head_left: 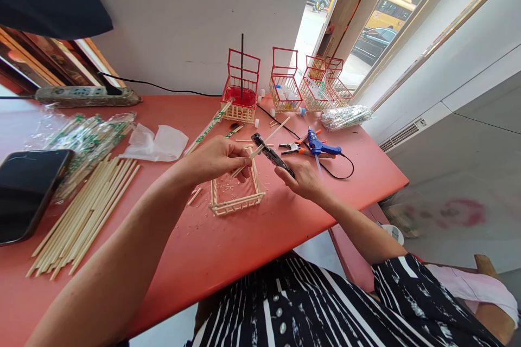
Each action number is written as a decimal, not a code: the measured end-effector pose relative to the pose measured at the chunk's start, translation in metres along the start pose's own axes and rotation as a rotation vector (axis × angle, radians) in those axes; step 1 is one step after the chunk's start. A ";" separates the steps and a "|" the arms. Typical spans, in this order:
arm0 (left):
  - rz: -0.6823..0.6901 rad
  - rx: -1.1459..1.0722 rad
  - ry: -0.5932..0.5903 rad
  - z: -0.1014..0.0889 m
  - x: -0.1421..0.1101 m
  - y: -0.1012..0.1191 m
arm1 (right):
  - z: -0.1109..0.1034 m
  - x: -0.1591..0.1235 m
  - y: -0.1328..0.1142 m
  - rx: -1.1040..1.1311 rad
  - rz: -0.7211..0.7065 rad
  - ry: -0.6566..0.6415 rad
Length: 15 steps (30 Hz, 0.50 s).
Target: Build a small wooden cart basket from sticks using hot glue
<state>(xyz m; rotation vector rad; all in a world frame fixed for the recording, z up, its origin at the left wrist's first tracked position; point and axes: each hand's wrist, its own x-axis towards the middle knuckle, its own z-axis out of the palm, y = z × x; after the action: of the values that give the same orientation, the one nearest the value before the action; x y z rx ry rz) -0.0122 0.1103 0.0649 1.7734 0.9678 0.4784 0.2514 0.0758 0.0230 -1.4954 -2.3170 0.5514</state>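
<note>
My left hand (226, 161) pinches a thin wooden chopstick (278, 130), which slants up and to the right above the table. In my right hand (305, 180) is a black, worn-looking hand tool (273, 156); its exact kind I cannot make out. The tool's far end lies across the chopstick, close to my left fingertips. Below both hands sits a low rectangular frame (238, 207) built of short stick pieces, partly hidden by my left hand. Wood crumbs and a few cut stick pieces (194, 196) are scattered in and around it.
Loose chopsticks (87, 211), a phone (30, 192) and wrapped chopsticks (91, 133) lie left on the red table (183, 271). A blue glue gun (321, 145) and orange-handled pliers (293, 148) lie right. Red-topped stick baskets (240, 111) stand behind. A power strip (87, 96) is back left.
</note>
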 end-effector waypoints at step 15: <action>0.026 0.004 -0.023 -0.003 -0.003 0.005 | -0.010 -0.002 -0.004 0.171 0.075 -0.146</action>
<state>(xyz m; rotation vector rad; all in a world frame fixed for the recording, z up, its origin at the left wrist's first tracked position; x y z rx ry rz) -0.0139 0.1087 0.0711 1.7934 0.9316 0.4714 0.2539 0.0739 0.0332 -1.5106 -2.2608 0.8831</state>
